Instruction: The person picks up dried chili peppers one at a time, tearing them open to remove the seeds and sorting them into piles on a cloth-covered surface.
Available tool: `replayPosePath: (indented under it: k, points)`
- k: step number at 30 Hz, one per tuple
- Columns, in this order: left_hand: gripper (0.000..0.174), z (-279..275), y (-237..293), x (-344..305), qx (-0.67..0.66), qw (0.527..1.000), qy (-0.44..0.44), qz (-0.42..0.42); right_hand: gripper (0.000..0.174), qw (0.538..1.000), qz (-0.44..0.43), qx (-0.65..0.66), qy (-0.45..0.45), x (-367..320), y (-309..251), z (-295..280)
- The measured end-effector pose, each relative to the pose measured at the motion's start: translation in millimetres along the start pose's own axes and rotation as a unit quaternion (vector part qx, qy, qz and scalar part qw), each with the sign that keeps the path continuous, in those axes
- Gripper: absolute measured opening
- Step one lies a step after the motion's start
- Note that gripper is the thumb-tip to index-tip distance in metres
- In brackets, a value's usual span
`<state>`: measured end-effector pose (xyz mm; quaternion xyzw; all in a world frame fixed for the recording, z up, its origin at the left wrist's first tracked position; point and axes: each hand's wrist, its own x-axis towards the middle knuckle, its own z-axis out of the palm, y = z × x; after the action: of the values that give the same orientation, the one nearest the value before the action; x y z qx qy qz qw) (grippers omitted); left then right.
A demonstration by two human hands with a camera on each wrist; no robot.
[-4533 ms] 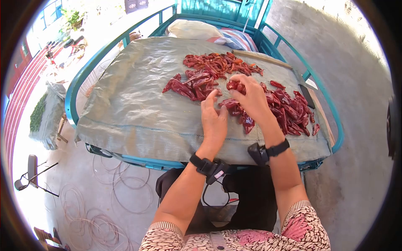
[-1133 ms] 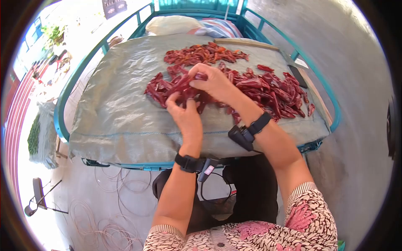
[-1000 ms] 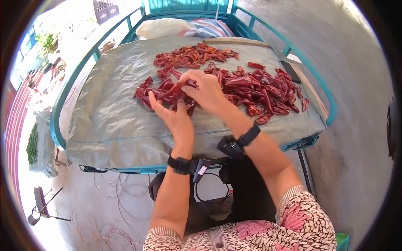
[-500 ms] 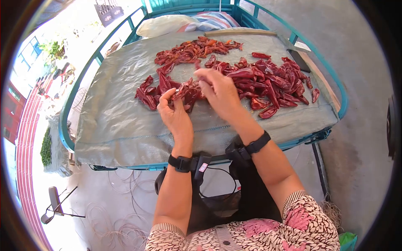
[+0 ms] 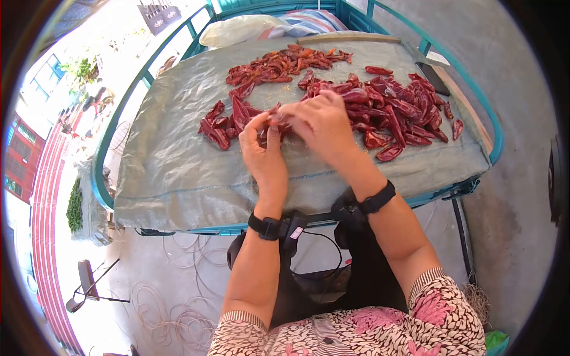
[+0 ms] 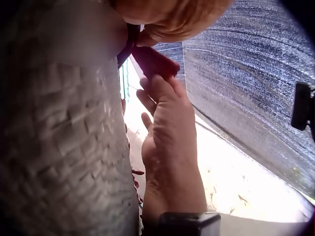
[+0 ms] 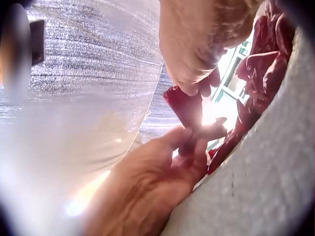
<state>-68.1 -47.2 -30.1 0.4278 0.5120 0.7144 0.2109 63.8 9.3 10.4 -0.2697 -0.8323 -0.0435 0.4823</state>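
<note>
In the head view, my left hand [image 5: 264, 151] and right hand [image 5: 323, 124] meet over the middle of a grey woven sheet [image 5: 172, 148]. Between them is a dried red chili pepper [image 7: 184, 105]. My left thumb and fingers pinch its narrow part in the right wrist view, while the fingers of my right hand hold the wider end. The left wrist view shows that same pepper stretched from hand to hand. Close to the left hand lies a small heap of red chilies [image 5: 217, 127]. A larger heap of whole chilies [image 5: 392, 107] spreads to the right, partly behind my right hand.
A pile of red-orange chili pieces [image 5: 285, 62] lies farther back. A wooden strip [image 5: 350, 37] and a pale sack [image 5: 240, 29] are at the far end. A black phone [image 5: 433, 77] lies at the right, inside the teal cart rail [image 5: 466, 56]. A chair [image 5: 88, 282] stands lower left.
Half a second ago the right hand was apart from the left, raising a red piece; now both hands meet at a pepper. Earliest, the right hand held a chili near the right heap. The head view shifted.
</note>
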Motion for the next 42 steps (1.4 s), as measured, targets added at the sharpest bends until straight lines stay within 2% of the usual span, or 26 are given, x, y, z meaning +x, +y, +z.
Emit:
replayPosePath:
  k: [3, 7, 9, 11, 12, 15, 16, 18, 19, 20, 21, 24, 27, 30, 33, 36, 39, 42]
  points:
    - [0.029, 2.7, -0.9, -1.1, -0.013, 0.999, 0.051, -0.015, 0.020, 0.994, 0.070, -0.007, 0.080, 7.8, 9.7, -12.6]
    - [0.033, 2.3, -0.8, -0.5, -0.019, 0.998, 0.067, 0.000, 0.027, 0.970, 0.132, -0.138, 0.154, 8.9, 19.8, -16.4]
    - [0.033, 2.4, 5.8, -1.6, -0.050, 0.997, 0.057, -0.021, 0.033, 0.985, 0.133, -0.040, 0.098, 6.3, 19.9, -16.9]
    - [0.034, 1.1, 10.9, -1.3, 0.002, 1.000, 0.015, 0.015, 0.033, 0.985, 0.143, 0.091, 0.033, 6.5, 7.0, -13.8]
    - [0.034, 0.3, 12.9, -1.7, 0.029, 0.999, -0.008, 0.033, 0.030, 0.986, 0.149, 0.075, 0.019, 8.2, -6.1, -13.6]
    - [0.036, 3.2, 19.8, -4.9, -0.038, 0.997, -0.063, -0.013, 0.030, 0.994, 0.094, 0.049, 0.027, 4.8, -10.5, -7.4]
    - [0.036, 4.1, 22.3, -5.5, -0.022, 0.998, -0.059, -0.014, 0.027, 0.985, 0.147, 0.090, 0.000, 5.3, -4.5, -4.9]
    - [0.038, 5.0, 25.8, -6.0, 0.012, 0.999, -0.050, -0.016, 0.025, 0.963, 0.214, 0.158, 0.035, 6.4, -2.5, -8.4]
    - [0.039, 4.2, 24.4, -6.0, 0.056, 0.998, -0.018, 0.000, 0.024, 0.948, 0.247, 0.191, 0.053, 8.1, -2.2, -11.0]
    - [0.040, 2.8, 20.9, -6.2, 0.100, 0.995, 0.014, 0.015, 0.022, 0.943, 0.267, 0.186, 0.069, 9.9, -0.6, -13.2]
    - [0.041, 1.6, 16.9, -6.1, 0.144, 0.988, 0.045, 0.029, 0.023, 0.956, 0.250, 0.130, 0.081, 10.5, 3.4, -14.8]
    - [0.042, -0.8, 2.5, -1.7, 0.167, 0.984, 0.062, -0.007, 0.027, 0.974, 0.183, -0.041, 0.125, 10.9, 18.6, -14.1]
    - [0.046, 0.6, -4.5, 1.8, 0.223, 0.973, 0.033, 0.055, 0.027, 0.964, 0.176, -0.114, 0.165, 8.7, 17.0, -6.7]
    - [0.047, 6.4, 6.7, -1.9, 0.185, 0.982, 0.029, 0.022, 0.026, 0.987, 0.078, -0.060, 0.128, 14.6, 6.7, -7.6]
    - [0.049, 5.6, 9.9, -2.0, 0.123, 0.992, 0.005, -0.030, 0.025, 0.997, 0.025, -0.044, 0.066, 12.6, 1.1, 5.9]
    - [0.048, 1.2, 10.8, -3.4, 0.208, 0.977, 0.041, 0.029, 0.028, 0.998, 0.050, -0.046, -0.015, 12.3, -7.2, 16.0]
    - [0.049, 1.5, 22.3, -4.4, 0.099, 0.990, 0.081, -0.057, 0.031, 0.993, 0.069, -0.033, -0.088, 13.6, -10.7, 29.9]
    - [0.050, 0.3, 10.9, -2.3, 0.117, 0.989, 0.086, -0.023, 0.034, 0.989, 0.074, -0.039, -0.123, 16.3, -10.7, 45.9]
